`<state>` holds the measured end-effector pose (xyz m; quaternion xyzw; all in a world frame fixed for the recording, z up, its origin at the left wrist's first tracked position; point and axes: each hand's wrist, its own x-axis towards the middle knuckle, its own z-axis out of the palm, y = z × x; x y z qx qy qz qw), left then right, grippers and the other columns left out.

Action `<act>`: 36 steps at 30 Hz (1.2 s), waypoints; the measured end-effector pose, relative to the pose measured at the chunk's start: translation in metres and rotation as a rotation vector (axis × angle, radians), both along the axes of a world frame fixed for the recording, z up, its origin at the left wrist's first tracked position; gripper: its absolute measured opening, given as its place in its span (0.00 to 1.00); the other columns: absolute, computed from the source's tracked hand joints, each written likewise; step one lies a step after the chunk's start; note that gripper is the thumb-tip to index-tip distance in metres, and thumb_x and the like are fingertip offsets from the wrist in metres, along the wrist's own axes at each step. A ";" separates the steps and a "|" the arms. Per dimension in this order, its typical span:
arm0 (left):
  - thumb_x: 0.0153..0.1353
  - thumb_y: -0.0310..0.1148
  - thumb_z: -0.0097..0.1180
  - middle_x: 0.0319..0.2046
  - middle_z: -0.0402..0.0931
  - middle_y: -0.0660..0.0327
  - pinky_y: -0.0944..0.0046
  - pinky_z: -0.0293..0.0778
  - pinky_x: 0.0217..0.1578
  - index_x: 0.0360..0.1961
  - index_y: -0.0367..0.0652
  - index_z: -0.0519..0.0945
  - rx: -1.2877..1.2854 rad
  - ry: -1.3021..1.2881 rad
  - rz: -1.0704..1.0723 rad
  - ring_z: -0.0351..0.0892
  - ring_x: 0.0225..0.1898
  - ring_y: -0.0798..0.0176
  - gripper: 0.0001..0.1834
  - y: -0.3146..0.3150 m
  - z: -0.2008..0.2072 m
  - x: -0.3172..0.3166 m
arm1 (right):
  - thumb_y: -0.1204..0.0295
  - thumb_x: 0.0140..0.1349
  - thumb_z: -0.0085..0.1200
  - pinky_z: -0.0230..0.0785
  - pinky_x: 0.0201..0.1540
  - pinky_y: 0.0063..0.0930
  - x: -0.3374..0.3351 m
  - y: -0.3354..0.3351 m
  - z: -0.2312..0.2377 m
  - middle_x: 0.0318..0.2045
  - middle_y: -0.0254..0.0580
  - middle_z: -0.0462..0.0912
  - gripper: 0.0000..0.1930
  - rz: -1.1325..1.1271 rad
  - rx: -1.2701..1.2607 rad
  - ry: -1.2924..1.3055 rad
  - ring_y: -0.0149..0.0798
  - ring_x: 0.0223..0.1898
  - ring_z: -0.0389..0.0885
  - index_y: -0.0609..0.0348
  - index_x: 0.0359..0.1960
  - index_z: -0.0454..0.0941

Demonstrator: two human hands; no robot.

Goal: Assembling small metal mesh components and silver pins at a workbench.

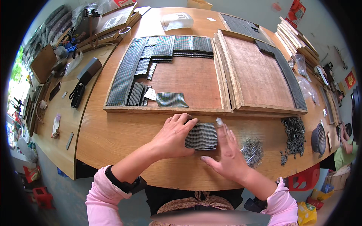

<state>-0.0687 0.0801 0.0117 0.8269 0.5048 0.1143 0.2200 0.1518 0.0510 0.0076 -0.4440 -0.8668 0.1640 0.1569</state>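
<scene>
A squarish stack of dark grey ribbed pieces (201,136) lies on the wooden table between my two hands. My left hand (169,136) curls round its left side, fingers at the far corner and thumb at the near one. Along the right edge rests my right hand (228,154), its fingers stretched out and thumb spread apart; a silvery covering wraps one fingertip. Just beyond, a wooden tray (166,109) holds similar ribbed sheets (128,75) along its left and far sides. One ribbed piece (171,99) and a white paper tag (150,94) lie near its front edge.
A second wooden tray (260,71) with a dark ribbed band adjoins on the right. Thin metal pins (252,151) and a heap of small dark parts (294,135) lie right of my hand, near a dark mesh basket (318,139). A clear plastic box (177,21) stands at the back.
</scene>
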 end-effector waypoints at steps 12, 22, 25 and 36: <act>0.40 0.43 0.66 0.56 0.63 0.46 0.50 0.56 0.64 0.61 0.35 0.65 -0.023 -0.022 0.003 0.58 0.62 0.45 0.46 -0.001 -0.001 0.000 | 0.71 0.52 0.63 0.60 0.62 0.36 0.008 0.005 -0.009 0.55 0.60 0.74 0.50 -0.349 -0.337 0.553 0.53 0.59 0.72 0.65 0.70 0.39; 0.39 0.41 0.68 0.55 0.64 0.47 0.51 0.59 0.61 0.61 0.37 0.65 0.018 -0.033 -0.002 0.61 0.60 0.45 0.46 -0.001 -0.004 0.000 | 0.72 0.51 0.64 0.58 0.63 0.35 0.007 0.010 -0.011 0.55 0.61 0.73 0.51 -0.353 -0.380 0.632 0.50 0.58 0.72 0.64 0.70 0.38; 0.38 0.41 0.68 0.56 0.64 0.47 0.51 0.59 0.61 0.61 0.37 0.65 0.019 -0.025 0.001 0.61 0.60 0.45 0.46 -0.001 -0.003 0.001 | 0.72 0.51 0.64 0.59 0.63 0.36 0.008 0.010 -0.019 0.56 0.61 0.73 0.51 -0.338 -0.361 0.633 0.50 0.59 0.71 0.63 0.71 0.38; 0.38 0.42 0.69 0.56 0.64 0.47 0.51 0.59 0.61 0.60 0.37 0.66 0.005 -0.026 0.000 0.61 0.60 0.45 0.46 0.000 -0.002 0.001 | 0.64 0.50 0.68 0.58 0.64 0.37 0.018 -0.004 -0.007 0.59 0.58 0.70 0.54 -0.200 -0.298 0.423 0.51 0.61 0.68 0.65 0.70 0.38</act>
